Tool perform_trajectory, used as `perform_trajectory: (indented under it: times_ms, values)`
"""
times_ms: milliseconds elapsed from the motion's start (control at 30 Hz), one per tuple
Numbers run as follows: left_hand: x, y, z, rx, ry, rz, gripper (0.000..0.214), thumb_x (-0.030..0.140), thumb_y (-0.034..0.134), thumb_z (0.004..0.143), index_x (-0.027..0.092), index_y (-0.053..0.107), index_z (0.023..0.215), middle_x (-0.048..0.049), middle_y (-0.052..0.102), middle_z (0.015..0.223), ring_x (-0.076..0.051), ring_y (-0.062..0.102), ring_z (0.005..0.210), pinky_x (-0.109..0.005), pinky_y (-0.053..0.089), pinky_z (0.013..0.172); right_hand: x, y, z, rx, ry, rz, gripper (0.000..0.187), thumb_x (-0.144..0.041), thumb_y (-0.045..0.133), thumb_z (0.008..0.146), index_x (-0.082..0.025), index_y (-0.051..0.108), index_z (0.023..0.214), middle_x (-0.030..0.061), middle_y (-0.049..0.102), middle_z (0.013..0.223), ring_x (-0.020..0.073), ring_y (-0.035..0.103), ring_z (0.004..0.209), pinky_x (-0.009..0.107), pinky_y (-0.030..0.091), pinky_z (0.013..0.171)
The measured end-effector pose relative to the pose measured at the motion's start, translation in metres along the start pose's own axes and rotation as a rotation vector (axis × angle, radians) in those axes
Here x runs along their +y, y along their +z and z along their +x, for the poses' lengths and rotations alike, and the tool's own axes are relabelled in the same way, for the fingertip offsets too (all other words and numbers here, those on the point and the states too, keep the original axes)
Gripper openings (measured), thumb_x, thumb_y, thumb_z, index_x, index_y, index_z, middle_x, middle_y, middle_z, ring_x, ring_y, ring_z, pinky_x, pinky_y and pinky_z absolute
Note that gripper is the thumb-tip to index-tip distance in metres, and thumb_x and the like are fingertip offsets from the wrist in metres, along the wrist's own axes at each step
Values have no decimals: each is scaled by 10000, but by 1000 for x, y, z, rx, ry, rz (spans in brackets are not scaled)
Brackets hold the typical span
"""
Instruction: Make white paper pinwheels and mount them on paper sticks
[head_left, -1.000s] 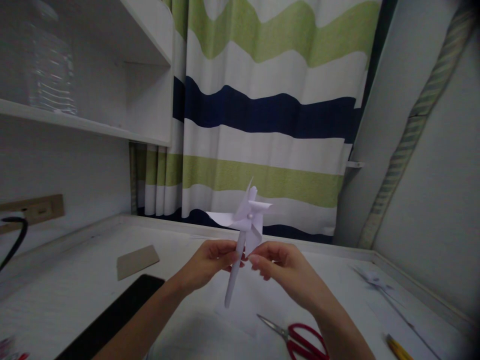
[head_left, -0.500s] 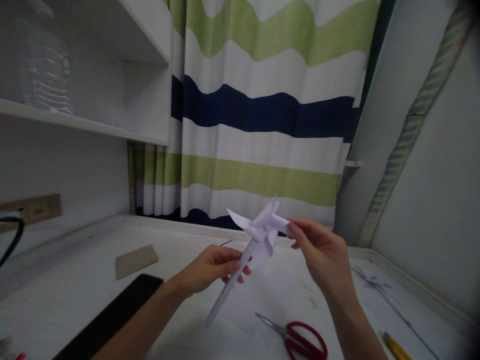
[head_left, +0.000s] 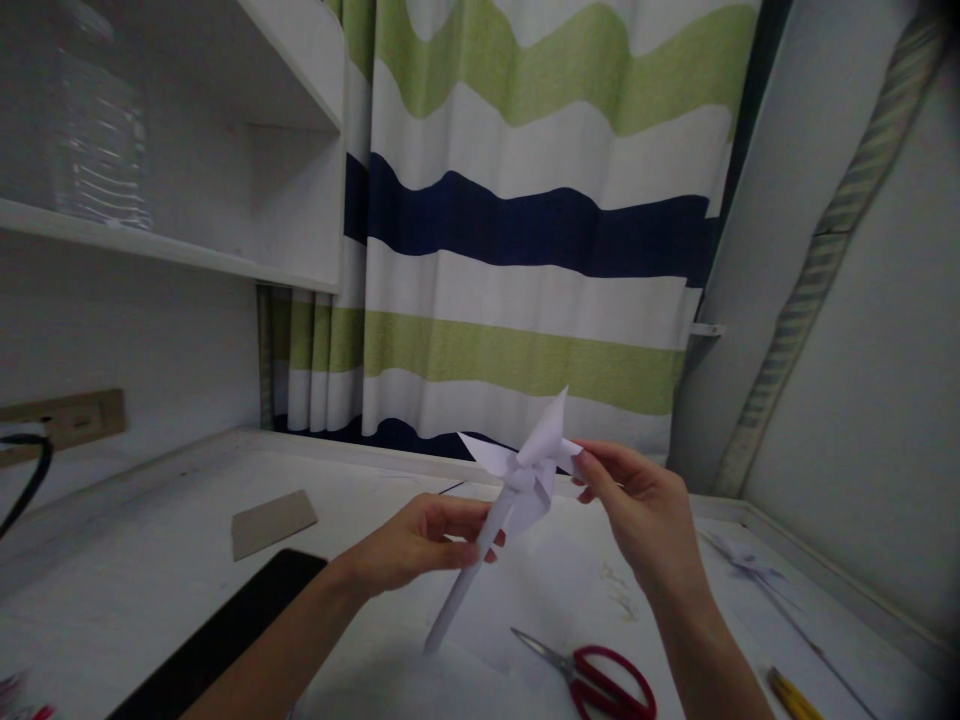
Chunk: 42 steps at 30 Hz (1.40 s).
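A white paper pinwheel (head_left: 531, 462) on a rolled paper stick (head_left: 465, 580) is held above the white table (head_left: 135, 590). My left hand (head_left: 420, 540) grips the stick below the wheel. My right hand (head_left: 637, 505) pinches the tip of the wheel's right blade between thumb and fingers. The stick tilts down to the left.
Red-handled scissors (head_left: 600, 675) lie on the table below my right arm. A second paper pinwheel (head_left: 750, 560) lies at the right, a yellow pencil (head_left: 795, 697) near the front right. A black flat object (head_left: 225, 630), a cardboard piece (head_left: 271, 522), a shelf with a water bottle (head_left: 97, 130) stand left.
My right hand rose from the stick's base to the wheel's right blade and holds its tip. The pinwheel tilted to the right and its blades turned.
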<state>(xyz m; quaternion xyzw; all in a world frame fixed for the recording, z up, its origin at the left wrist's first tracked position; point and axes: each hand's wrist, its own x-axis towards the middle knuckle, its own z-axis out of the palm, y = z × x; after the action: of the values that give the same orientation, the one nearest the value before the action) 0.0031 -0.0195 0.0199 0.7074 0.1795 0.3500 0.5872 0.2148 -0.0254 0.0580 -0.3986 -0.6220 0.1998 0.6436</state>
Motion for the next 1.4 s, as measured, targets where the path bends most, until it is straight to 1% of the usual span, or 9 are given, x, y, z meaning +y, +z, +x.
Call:
perform_trajectory:
  times_ms: [133,400,500,567,700,767,1067,1233,1400]
  values:
    - [-5,-2,2,40,-5,-75,444,205,637,696,238,512,1121,-51,623,934,-151,562,788,-281,405,725,3,2,1,-16,27,50,110,-247,597,708,-176,649,775,10,657,655,126,561,521,232,470,435]
    - [-6,-2,1,65,-10,-69,371,207,617,709,218,552,1075,-46,590,954,-150,538,798,-267,418,706,1,8,-1,-45,55,105,124,-268,606,699,-166,640,762,4,641,603,122,539,506,232,457,431]
    - [-4,-2,0,93,0,-45,333,212,608,717,201,571,1048,-45,588,935,-151,530,793,-262,420,698,1,7,0,-37,63,121,228,-298,606,698,-176,596,890,24,651,707,150,572,624,243,476,481]
    - [-2,-1,0,122,11,-31,310,215,602,724,200,581,1032,-45,589,939,-153,528,791,-264,421,697,1,8,-1,-111,118,143,325,-317,618,686,-186,545,974,34,643,781,160,573,703,240,481,505]
    - [4,0,1,142,26,-3,321,213,583,743,231,565,1063,-41,595,972,-160,527,815,-282,414,721,1,17,-5,-405,240,165,202,-305,653,646,-142,609,756,37,633,684,135,550,583,209,436,424]
    - [5,1,1,140,40,14,344,217,589,738,249,555,1079,-37,601,974,-168,529,824,-292,412,726,0,23,-8,-472,256,171,166,-298,644,655,-135,613,640,24,622,618,109,518,505,198,410,398]
    - [-1,5,4,171,156,77,353,214,564,758,215,537,1110,-63,576,1065,-220,501,958,-339,377,821,-5,32,-17,-479,332,264,223,-309,595,695,-139,557,555,-55,492,461,42,385,354,166,340,345]
    - [-8,8,5,205,196,123,342,227,555,764,178,540,1102,-61,607,927,-204,529,861,-320,402,763,-8,38,-22,-535,409,339,262,-364,615,662,-131,549,563,-42,497,466,50,402,357,160,368,307]
    - [-5,14,5,283,203,266,174,266,534,774,139,637,833,-31,566,737,-179,513,786,-244,420,637,-14,47,-28,-550,452,367,293,-401,602,658,-135,523,564,-37,504,489,46,418,340,151,377,284]
